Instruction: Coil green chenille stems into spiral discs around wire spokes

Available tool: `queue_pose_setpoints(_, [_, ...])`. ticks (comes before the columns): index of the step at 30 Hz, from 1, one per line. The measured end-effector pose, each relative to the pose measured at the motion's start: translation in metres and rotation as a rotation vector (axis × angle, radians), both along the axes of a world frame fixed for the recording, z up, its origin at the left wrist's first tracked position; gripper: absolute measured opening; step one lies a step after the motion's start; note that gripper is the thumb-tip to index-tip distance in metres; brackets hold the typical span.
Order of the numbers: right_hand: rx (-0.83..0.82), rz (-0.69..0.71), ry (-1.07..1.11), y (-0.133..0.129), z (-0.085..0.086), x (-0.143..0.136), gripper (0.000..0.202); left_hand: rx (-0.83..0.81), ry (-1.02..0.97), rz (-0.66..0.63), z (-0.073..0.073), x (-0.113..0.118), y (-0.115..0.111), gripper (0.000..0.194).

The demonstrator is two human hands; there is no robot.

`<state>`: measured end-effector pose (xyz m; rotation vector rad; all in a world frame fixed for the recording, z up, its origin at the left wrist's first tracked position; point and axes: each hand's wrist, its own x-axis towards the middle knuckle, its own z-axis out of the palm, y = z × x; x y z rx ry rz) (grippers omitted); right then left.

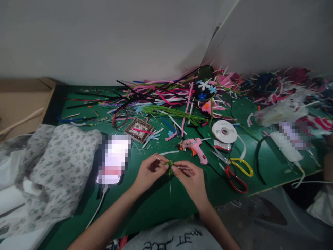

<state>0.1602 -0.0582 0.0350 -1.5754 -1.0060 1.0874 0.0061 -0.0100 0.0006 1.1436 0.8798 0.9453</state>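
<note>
Close to the table's front edge, my left hand pinches one side of a small green pipe-cleaner piece. The fingers of my right hand are closed on its other side. Thin pale wire ends poke out from the piece, one of them pointing down toward me. Fingertips cover part of it, so its full shape is hidden. Just beyond my hands lie a pink glue gun and a short white pipe cleaner. Scissors with red and yellow handles rest to the right of my right hand.
A lit phone on a cable and patterned cloth lie at left. Behind are a patterned square pad, green pipe cleaners and a white ribbon roll. Headbands and flower pieces crowd the back right.
</note>
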Motion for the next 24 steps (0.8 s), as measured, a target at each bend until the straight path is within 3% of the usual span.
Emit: queue_pose_setpoints(24, [0.009, 0.050, -0.016, 0.0008, 0.0015, 0.0008, 0.008, -0.016, 0.049, 0.026, 0.0017, 0.0020, 0.0005, 0.013])
